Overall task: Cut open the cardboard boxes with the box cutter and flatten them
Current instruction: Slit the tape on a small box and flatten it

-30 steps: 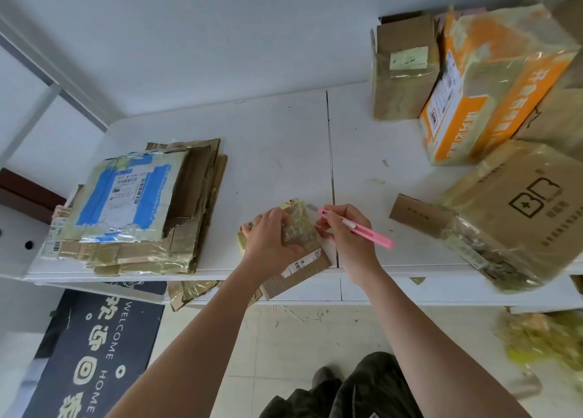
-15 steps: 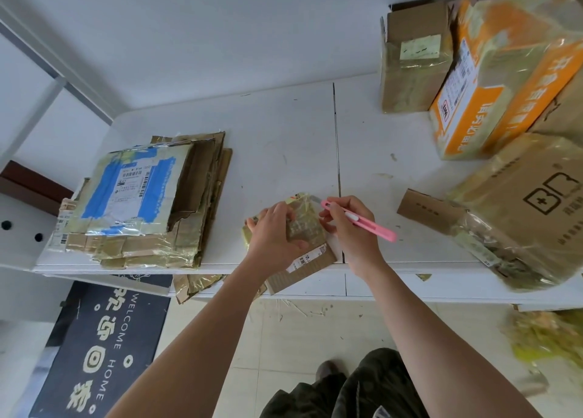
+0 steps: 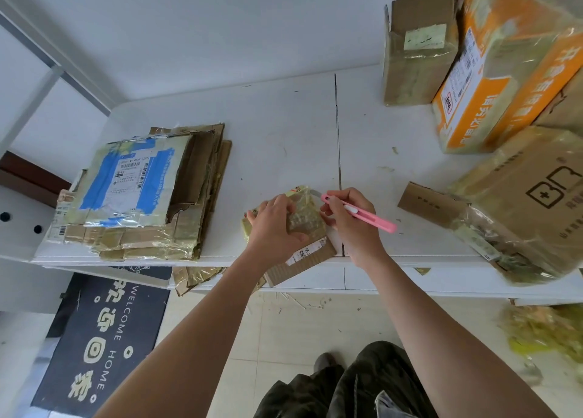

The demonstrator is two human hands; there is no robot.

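A dark doormat (image 3: 101,351) printed with WELCOME HOME is lying on the tiled floor at the near left, and the person's dark trousers (image 3: 340,386) are showing at the bottom edge. Both forearms are reaching up to the near edge of the white table (image 3: 284,127), where a small cardboard box (image 3: 307,225) wrapped in yellowish tape is sitting partly over the edge. The left hand (image 3: 274,228) is gripping this small box from above, its fingers curling over the top. The right hand (image 3: 353,225) is pinching a pink box cutter (image 3: 359,212) like a pen, its blade end pointing at the far right corner of the small box; whether the blade is touching the tape cannot be told. To the left on the table a stack of flattened boxes (image 3: 138,197) is lying, the top one carrying blue tape and a shipping label. To the right a large brown box (image 3: 530,206) with a loose flap is resting near the table edge. Farther right an orange and white box (image 3: 504,67) is leaning, and beside it at the far side a small brown box (image 3: 416,48) is standing against the wall
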